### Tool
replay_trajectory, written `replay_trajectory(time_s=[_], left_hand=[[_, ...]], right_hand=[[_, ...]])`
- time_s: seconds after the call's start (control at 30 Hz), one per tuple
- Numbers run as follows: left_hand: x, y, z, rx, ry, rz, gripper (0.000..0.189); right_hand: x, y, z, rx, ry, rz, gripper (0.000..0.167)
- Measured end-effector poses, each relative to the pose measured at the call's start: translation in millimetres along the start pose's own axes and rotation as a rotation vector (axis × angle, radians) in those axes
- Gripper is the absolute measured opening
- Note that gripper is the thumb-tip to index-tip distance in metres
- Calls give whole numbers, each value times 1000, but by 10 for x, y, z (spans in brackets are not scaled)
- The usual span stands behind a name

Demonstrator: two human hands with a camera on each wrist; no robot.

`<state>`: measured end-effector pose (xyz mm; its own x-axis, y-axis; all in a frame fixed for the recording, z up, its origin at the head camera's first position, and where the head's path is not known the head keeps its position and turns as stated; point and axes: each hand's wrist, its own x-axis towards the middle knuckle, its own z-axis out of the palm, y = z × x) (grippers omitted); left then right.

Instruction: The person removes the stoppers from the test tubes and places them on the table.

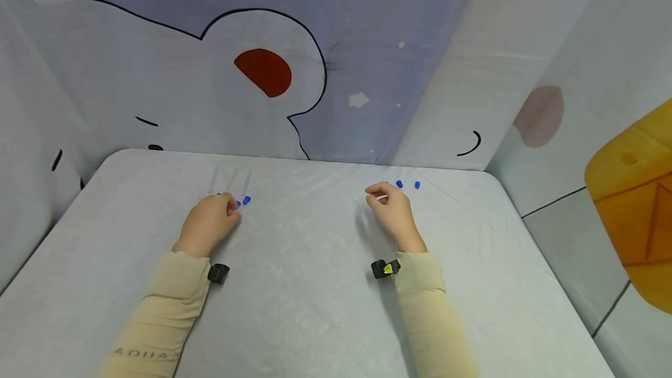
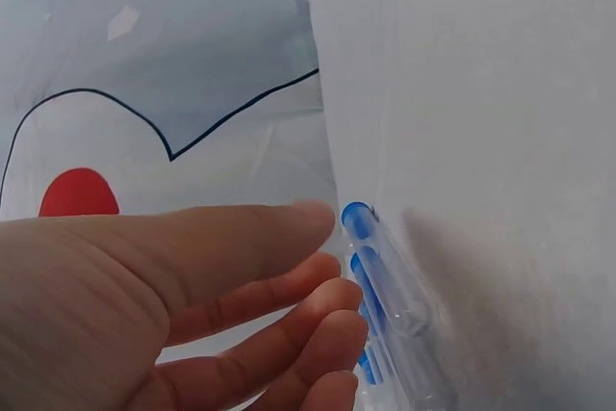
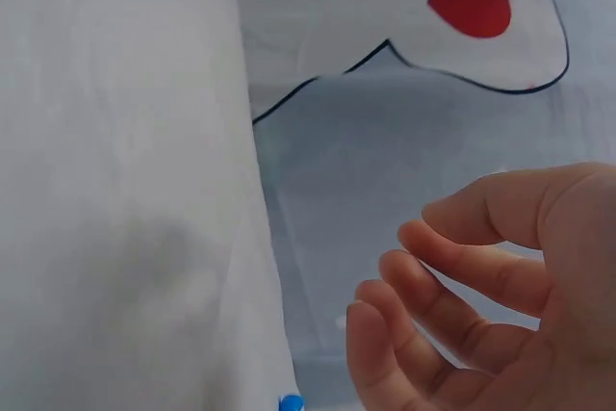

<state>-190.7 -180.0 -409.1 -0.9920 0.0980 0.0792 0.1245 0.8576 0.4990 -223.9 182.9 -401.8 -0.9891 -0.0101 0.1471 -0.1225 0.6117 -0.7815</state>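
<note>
Several clear tubes with blue caps, including one tube (image 2: pixel 399 286) in the left wrist view, lie at the far left of the table. My left hand (image 1: pixel 207 223) is right beside them. Its thumb and fingers are parted, with fingertips close to the caps, and the hand partly hides the tubes in the head view. One blue cap (image 1: pixel 247 199) shows just past the fingers. On the right, my right hand (image 1: pixel 391 212) hovers over the table with fingers loosely bent and nothing visible between them. Near its fingers lie two blue caps (image 1: pixel 417 185).
A pale cloth covers the table (image 1: pixel 310 284), whose far edge meets a printed curtain (image 1: pixel 378 74). The curtain also runs along both sides. Each wrist carries a small black camera, such as the left camera (image 1: pixel 218 273).
</note>
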Motion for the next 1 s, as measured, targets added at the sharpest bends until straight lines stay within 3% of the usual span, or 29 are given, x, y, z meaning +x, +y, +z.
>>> replay_trajectory(time_s=[0.47,0.73,1.0], left_hand=[[-48,61,78,51,-50,-2,12],[-78,82,116,85,-29,17,13],[-99,91,138,93,5,45,11]], right_hand=[[-190,-168,359,-33,-142,-106,16],[-232,-213,451,-46,-215,-125,15],[-259,-208,463,-50,-237,-125,14]])
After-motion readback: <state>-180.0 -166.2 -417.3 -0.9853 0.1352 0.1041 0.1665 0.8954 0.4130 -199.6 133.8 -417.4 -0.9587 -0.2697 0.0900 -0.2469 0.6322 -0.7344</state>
